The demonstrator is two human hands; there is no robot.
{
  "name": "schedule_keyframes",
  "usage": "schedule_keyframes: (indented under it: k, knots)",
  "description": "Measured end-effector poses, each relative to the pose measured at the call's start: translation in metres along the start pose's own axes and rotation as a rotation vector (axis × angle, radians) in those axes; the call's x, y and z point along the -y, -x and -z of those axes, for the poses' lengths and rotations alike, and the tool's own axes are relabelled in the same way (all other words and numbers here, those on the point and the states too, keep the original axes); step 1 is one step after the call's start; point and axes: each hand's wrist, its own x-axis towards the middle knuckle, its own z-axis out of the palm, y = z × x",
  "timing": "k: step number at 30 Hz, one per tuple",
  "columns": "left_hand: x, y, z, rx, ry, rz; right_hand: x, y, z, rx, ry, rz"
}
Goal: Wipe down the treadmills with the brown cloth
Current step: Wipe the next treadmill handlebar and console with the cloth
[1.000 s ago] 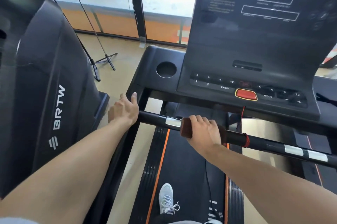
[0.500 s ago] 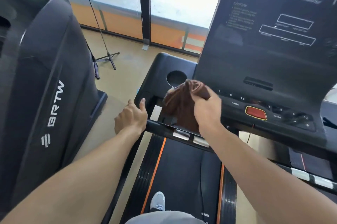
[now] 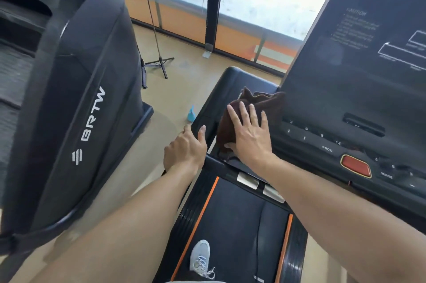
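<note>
Crumpled brown cloth (image 3: 258,107) on glossy black treadmill (image 3: 232,79) console; right hand (image 3: 250,134) pressing flat, fingers splayed; left hand (image 3: 185,149) grips edge.

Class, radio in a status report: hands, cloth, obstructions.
Right hand flat, pressing brown cloth on the treadmill console. Left hand gripping console edge. Nothing blocking the wipe.
</note>
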Motion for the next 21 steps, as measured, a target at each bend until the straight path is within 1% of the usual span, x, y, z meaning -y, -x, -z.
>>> schedule_keyframes:
  k: [2,6,9,11,13,16,18,21]
  knots:
    - [-0.001,-0.001,0.001,-0.002,-0.005,0.002,0.008,-0.02,0.005,0.025,-0.047,0.001]
    - [-0.001,-0.001,-0.001,-0.012,-0.02,0.001,0.008,-0.029,0.002,0.009,-0.026,0.05]
    - [-0.002,0.0,0.0,0.003,-0.017,0.017,-0.001,-0.014,0.0,0.022,-0.007,0.151]
    - [-0.001,0.0,-0.001,-0.013,-0.007,0.013,-0.015,0.003,0.004,0.013,0.069,0.248]
    - [0.0,0.001,-0.001,-0.023,-0.007,0.002,-0.035,0.03,0.009,0.026,0.223,0.324]
    - [0.0,0.0,-0.002,-0.022,0.013,0.0,-0.06,0.061,0.008,0.085,0.443,0.369]
    - [0.001,-0.002,-0.002,-0.016,0.018,0.004,-0.068,0.064,0.004,0.07,0.496,0.382]
    - [0.002,-0.003,-0.005,-0.018,0.019,0.007,-0.067,0.047,-0.005,-0.006,0.499,0.398]
